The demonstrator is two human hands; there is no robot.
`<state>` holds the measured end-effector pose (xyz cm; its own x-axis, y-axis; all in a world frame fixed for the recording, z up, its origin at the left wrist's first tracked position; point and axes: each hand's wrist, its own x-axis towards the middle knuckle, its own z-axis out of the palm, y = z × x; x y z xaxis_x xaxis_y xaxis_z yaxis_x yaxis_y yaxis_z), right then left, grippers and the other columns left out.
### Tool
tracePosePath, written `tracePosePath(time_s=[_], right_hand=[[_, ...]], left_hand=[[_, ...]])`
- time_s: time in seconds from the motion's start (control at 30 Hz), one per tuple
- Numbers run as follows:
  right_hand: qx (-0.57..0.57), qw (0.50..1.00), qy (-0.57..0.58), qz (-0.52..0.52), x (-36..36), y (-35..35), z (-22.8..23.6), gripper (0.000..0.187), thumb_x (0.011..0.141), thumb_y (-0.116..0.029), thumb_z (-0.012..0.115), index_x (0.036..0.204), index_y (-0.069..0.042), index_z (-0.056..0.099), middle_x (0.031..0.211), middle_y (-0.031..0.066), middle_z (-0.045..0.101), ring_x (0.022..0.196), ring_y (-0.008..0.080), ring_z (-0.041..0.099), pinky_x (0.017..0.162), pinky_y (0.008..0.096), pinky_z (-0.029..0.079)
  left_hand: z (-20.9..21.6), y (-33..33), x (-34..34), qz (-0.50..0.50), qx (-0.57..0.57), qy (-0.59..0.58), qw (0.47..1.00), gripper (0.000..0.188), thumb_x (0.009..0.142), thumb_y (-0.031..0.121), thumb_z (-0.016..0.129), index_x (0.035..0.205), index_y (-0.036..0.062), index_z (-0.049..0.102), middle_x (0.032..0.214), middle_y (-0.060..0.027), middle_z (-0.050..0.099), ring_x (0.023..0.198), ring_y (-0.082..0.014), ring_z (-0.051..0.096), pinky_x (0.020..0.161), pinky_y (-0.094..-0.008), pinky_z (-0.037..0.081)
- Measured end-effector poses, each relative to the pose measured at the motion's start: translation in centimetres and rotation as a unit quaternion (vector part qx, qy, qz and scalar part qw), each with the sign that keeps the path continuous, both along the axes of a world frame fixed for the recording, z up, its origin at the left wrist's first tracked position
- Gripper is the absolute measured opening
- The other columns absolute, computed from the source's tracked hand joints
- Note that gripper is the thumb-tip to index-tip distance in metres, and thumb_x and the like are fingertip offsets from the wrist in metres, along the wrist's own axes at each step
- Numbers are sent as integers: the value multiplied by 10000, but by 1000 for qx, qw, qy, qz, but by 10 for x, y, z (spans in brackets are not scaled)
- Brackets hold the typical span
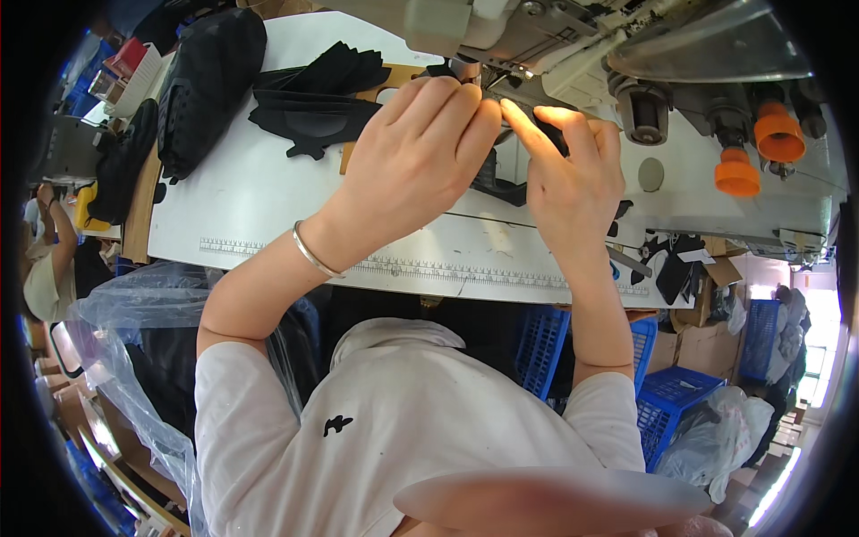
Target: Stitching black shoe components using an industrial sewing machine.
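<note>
My left hand (pixel 420 143) is closed beside the head of a sewing machine (pixel 501 40), its fingers curled and pressed together. Its fingertips are hidden, so what it holds cannot be made out. Close to its right, my right hand (pixel 573 170) stretches its index finger toward the machine's needle area and bends the others around dark material. A curved black fabric piece (pixel 501 190) shows between the two hands, partly covered by them. Left of my left hand, several black cut pieces (pixel 313 112) lie overlapping on the white table (pixel 358 224).
A printed ruler strip (pixel 420 268) runs along the table's front edge. Orange-tipped machine parts (pixel 738 172) hang at the right. Black bags (pixel 210 85) lie at the far left. Blue crates (pixel 676 403) stand below right, clear plastic (pixel 143 295) below left. Another person (pixel 52 259) is at the left.
</note>
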<state>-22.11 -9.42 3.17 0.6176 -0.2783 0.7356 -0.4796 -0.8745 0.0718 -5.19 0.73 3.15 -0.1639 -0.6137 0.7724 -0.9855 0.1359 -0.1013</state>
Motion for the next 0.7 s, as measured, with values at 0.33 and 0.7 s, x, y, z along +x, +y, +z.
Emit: tracePosePath(time_s=[0.33, 0.7], right_hand=[[50, 998, -2, 30, 0, -2, 1, 575, 723, 73, 597, 1195, -197, 782, 1186, 1, 674, 927, 222, 571, 798, 316, 529], [4, 1000, 11, 25, 1, 3, -2, 495, 701, 5, 725, 1169, -151, 764, 1205, -80, 727, 776, 168, 543, 703, 281, 517]], left_hand=[[-14, -4, 0, 9, -62, -36, 997, 382, 695, 0, 708, 1073, -34, 736, 1028, -96, 671, 977, -251, 664, 866, -358, 582], [-18, -4, 2, 36, -91, -65, 993, 349, 708, 34, 704, 1052, 6, 757, 1014, -86, 695, 982, -228, 721, 785, -291, 612]])
